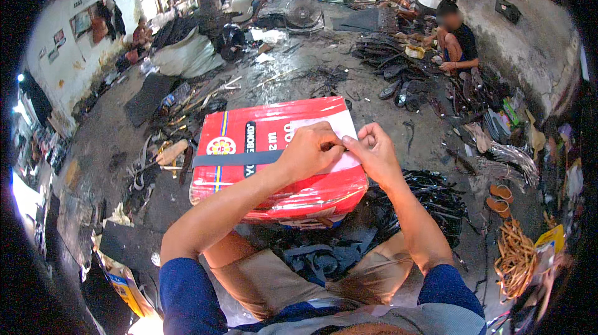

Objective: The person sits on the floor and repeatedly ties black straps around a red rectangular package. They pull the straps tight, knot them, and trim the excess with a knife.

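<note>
A red box (268, 195) wrapped in glossy clear tape sits before me, above my lap. Across its top lies a flat dark grey strip (233, 159), running from the left edge in under my left hand (311, 151). That hand is closed, its fingers pinched on what looks like the strip's end, a dark bit showing between them. My right hand (375, 153) is closed too, thumb and forefinger meeting the left fingertips over the box's pale right part. Whatever the right fingers pinch is too small to make out.
Dark strips (430, 204) are heaped right of the box. Orange-brown straps (516, 260) and a pair of brown sandal-like pieces (499, 200) lie farther right. A seated person (458, 39) is beside piled dark soles (398, 64). A standing fan (303, 14) is at the back.
</note>
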The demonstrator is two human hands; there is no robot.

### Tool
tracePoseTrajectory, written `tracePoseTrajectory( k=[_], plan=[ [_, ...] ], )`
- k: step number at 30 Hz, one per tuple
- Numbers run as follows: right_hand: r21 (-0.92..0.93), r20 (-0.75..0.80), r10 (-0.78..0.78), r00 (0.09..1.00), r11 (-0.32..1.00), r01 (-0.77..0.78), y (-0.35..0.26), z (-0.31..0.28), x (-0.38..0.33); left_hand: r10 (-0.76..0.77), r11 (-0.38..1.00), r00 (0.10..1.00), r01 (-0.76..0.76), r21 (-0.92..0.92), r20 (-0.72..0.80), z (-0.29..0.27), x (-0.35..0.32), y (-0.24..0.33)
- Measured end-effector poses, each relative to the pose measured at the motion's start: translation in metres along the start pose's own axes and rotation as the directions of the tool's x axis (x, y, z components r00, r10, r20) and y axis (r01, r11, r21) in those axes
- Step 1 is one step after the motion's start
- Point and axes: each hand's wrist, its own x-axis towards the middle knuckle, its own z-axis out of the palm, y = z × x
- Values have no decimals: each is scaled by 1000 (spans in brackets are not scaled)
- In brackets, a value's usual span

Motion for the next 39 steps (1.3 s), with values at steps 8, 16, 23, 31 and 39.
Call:
tracePoseTrajectory(
  k=[8, 16, 23, 31, 39],
  plan=[
    [248, 108, 114, 988, 959, -138, 15, -7, -4, -5, 985, 996, -11, -172, -90, 23, 10, -7],
    [581, 367, 447, 816, 575, -576, -1, -20, -9, 7, 976, 990, -37, -213, -139, 32, 15, -3],
    [-437, -44, -95, 995, 897, 66, -12, -3, 48, -83, 967, 993, 59, -247, -86, 28, 14, 2],
    [-262, -138, 55, 989, 961, -90, 61, 6, 26, -75, 978, 994, 59, -199, -74, 25, 11, -1],
    [-376, -248, 246, 937, 867, -327, 285, -2, -59, -105, 983, 993, 94, -158, -61, 25, 13, 7]
  ],
)
